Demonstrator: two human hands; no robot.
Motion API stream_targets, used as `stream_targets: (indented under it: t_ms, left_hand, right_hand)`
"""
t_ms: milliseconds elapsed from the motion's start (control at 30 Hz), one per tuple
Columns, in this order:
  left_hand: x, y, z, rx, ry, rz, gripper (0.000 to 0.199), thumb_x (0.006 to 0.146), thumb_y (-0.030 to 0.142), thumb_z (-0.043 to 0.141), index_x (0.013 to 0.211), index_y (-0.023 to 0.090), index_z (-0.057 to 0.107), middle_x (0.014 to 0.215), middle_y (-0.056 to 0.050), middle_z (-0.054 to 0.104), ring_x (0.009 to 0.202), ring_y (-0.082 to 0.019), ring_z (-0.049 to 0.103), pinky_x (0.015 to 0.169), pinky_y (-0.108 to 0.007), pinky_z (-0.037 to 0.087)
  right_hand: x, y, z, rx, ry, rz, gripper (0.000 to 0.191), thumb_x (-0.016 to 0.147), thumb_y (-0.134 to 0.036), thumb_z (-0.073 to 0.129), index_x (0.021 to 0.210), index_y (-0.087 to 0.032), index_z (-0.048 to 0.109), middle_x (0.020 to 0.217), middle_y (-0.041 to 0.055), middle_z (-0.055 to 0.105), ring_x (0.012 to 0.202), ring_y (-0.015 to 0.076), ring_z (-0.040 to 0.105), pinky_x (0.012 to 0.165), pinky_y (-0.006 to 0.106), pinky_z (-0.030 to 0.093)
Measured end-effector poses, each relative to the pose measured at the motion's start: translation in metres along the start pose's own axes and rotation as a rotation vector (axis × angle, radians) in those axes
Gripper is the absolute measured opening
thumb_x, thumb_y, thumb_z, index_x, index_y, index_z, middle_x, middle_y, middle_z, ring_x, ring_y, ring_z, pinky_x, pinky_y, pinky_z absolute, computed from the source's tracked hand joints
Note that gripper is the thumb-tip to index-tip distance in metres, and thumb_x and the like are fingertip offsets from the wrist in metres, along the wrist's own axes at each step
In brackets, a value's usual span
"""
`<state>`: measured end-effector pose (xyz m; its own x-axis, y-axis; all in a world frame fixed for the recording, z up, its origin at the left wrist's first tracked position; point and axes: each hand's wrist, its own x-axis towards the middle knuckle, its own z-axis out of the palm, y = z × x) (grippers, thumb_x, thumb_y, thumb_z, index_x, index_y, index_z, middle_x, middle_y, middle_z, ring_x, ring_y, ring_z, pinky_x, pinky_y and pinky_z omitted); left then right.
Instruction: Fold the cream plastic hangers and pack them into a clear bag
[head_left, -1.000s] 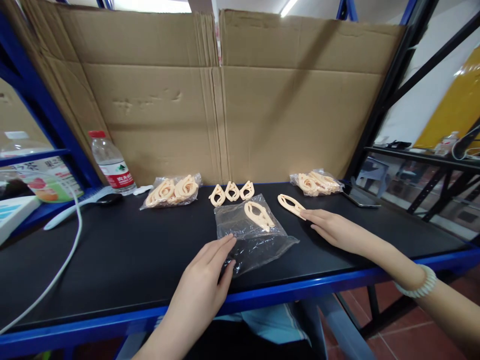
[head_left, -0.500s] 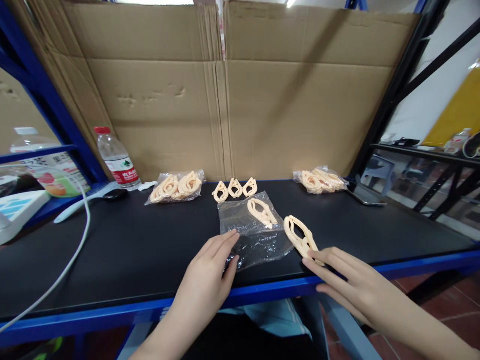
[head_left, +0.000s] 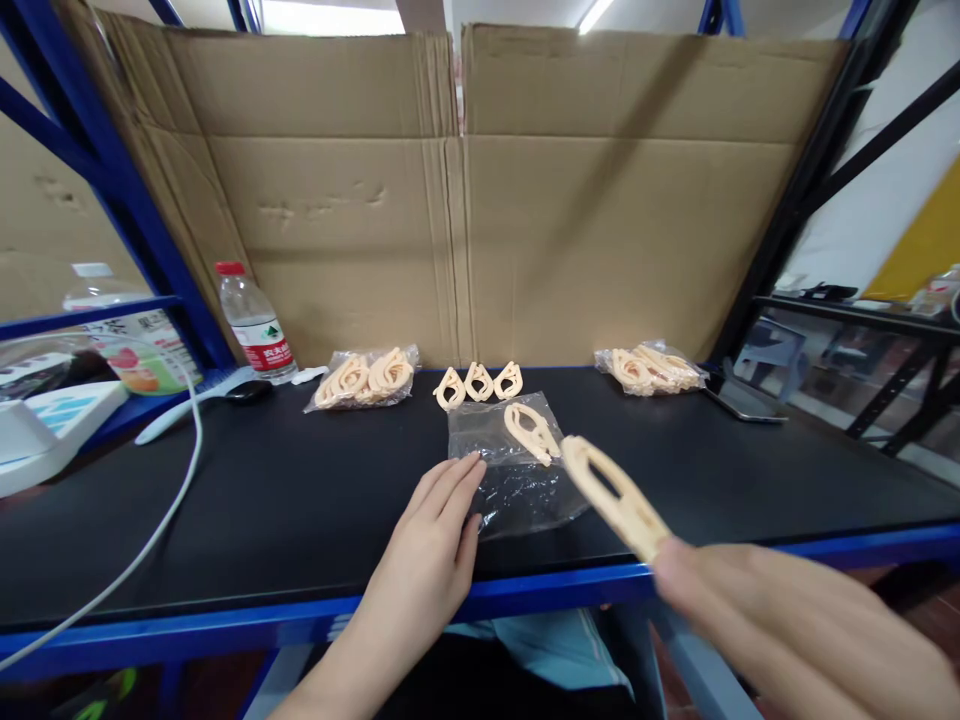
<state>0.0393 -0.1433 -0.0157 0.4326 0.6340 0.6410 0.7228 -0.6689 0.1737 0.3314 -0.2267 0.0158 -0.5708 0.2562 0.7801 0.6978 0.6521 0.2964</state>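
My right hand point(head_left: 795, 620) is closed, pinching the near end of a beige plastic folding hanger point(head_left: 611, 495). That hanger is lifted and tilted, its far end towards the clear plastic bag point(head_left: 525, 495). My left hand point(head_left: 435, 530) lies on the bag's left edge, fingers stretched flat and thumb apart. Another folded hanger point(head_left: 534, 432) rests at the bag's upper right; whether inside or on top, I cannot tell. Just behind the bag, three smaller-looking beige hangers point(head_left: 479, 382) stand in a row.
Filled bags of beige hangers lie at back left point(head_left: 364, 378) and back right point(head_left: 651, 367). A red-capped water bottle point(head_left: 259, 330), a light-blue handled brush point(head_left: 187, 405) and a white cable point(head_left: 169, 510) occupy the left. Cardboard point(head_left: 360, 240) walls the back; a phone-like dark object point(head_left: 742, 400) lies right.
My right hand has raised the hanger off the table edge area and brought it closer to the camera, turning it more edge-on. My left hand stays on the bag.
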Motion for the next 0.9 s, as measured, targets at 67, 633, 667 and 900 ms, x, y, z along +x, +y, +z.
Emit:
stream_targets:
  t_ms: [67, 633, 667, 900]
  left_hand:
    - [-0.001, -0.001, 0.001, 0.002, 0.004, -0.006, 0.043, 0.089, 0.012, 0.042, 0.131, 0.017, 0.045, 0.135, -0.010, 0.049, 0.126, -0.026, 0.043, 0.102, -0.047, 0.044]
    - [-0.002, -0.003, 0.004, -0.098, -0.006, -0.037, 0.062, 0.080, 0.000, 0.033, 0.140, 0.014, 0.034, 0.142, -0.014, 0.039, 0.132, -0.024, 0.035, 0.108, -0.045, 0.038]
    - [-0.002, -0.003, 0.003, -0.093, -0.014, -0.041, 0.061, 0.081, 0.000, 0.033, 0.140, 0.014, 0.034, 0.142, -0.013, 0.038, 0.132, -0.024, 0.035, 0.109, -0.044, 0.038]
    - [-0.003, 0.003, 0.000, -0.047, -0.042, -0.055, 0.054, 0.085, 0.005, 0.038, 0.138, 0.016, 0.036, 0.141, -0.012, 0.040, 0.132, -0.025, 0.035, 0.109, -0.044, 0.038]
  right_hand:
    - [0.017, -0.010, 0.010, 0.006, 0.023, -0.168, 0.030, 0.094, -0.024, 0.045, 0.116, -0.014, 0.063, 0.103, 0.0125, 0.068, 0.090, 0.0244, 0.065, 0.074, 0.033, 0.057]
    - [0.095, -0.023, 0.167, -0.106, -0.559, -0.222, 0.026, 0.084, -0.002, 0.049, 0.107, 0.000, 0.060, 0.098, 0.0213, 0.065, 0.088, 0.0278, 0.063, 0.068, 0.038, 0.055]
    - [0.093, -0.022, 0.164, -0.114, -0.549, -0.206, 0.027, 0.083, -0.002, 0.050, 0.108, 0.001, 0.060, 0.099, 0.0219, 0.065, 0.089, 0.0281, 0.063, 0.069, 0.038, 0.054]
    - [0.101, 0.025, 0.123, 0.025, -0.095, -0.221, 0.026, 0.086, -0.010, 0.040, 0.071, -0.015, 0.060, 0.070, 0.0052, 0.063, 0.058, 0.0145, 0.055, 0.054, 0.026, 0.042]
